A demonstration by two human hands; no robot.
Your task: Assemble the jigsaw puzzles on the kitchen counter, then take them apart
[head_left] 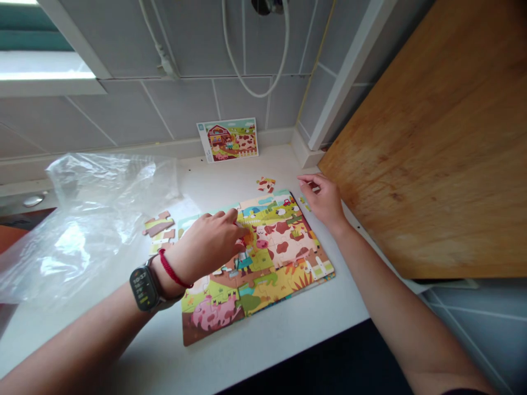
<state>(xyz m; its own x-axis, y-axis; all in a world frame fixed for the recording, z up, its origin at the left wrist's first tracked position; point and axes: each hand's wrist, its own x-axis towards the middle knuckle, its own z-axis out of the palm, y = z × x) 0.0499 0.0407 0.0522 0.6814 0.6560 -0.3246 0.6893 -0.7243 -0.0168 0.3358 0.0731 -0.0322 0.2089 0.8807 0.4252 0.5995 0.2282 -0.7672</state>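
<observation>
Probably assembling the farm puzzle, lying on the white counter. Bending the left hand over its middle, hiding the grip: unable to tell. Curling the right hand beside the puzzle's right edge, leaving any pinch uncertain. Seemingly needing to match 1 loose piece against the picture card.

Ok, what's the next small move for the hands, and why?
I'd probably lift the left hand clear of the puzzle: it hides part of the surface, so any gap beneath can't be seen, while loose pieces lie to the left and a spotted piece beyond the far edge.
</observation>
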